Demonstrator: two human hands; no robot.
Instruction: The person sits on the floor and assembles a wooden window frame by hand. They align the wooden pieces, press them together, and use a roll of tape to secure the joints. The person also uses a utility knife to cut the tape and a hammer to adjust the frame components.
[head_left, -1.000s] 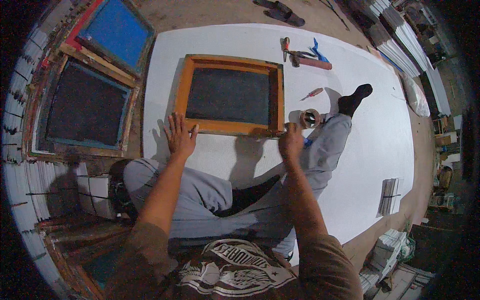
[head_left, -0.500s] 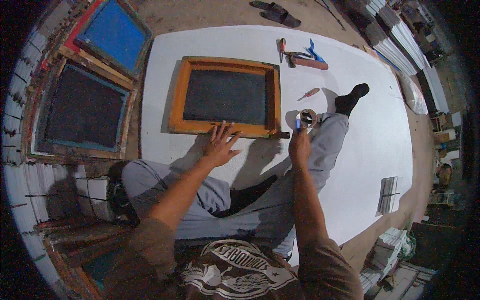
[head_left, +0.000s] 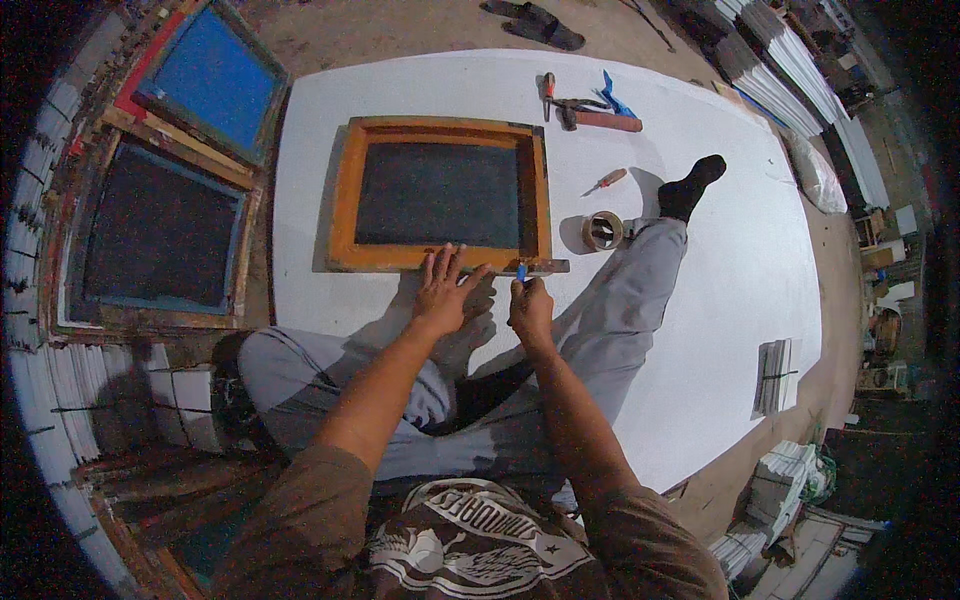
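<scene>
An orange wooden frame [head_left: 345, 190] with dark mesh lies flat on a large white sheet [head_left: 700, 320]. My left hand [head_left: 443, 292] presses flat on the frame's near rail, fingers spread. Just to its right, my right hand [head_left: 531, 310] grips a small blue-handled tool [head_left: 521, 271] whose tip meets the near rail close to the right corner, where a strip of brown tape [head_left: 545, 266] runs past the frame. I sit on the sheet with grey trousers, my right leg stretched out to a black sock [head_left: 692, 186].
A roll of brown tape [head_left: 601, 231] and a red-handled screwdriver [head_left: 605, 181] lie right of the frame. Pliers, a blue tool and a wooden block [head_left: 600, 118] sit farther back. Two more mesh frames [head_left: 165, 230] rest at the left. Stacked white sheets [head_left: 775, 375] surround the area.
My left hand slid right along the frame's near rail. My right hand moved left from the corner, so the two hands now sit close together.
</scene>
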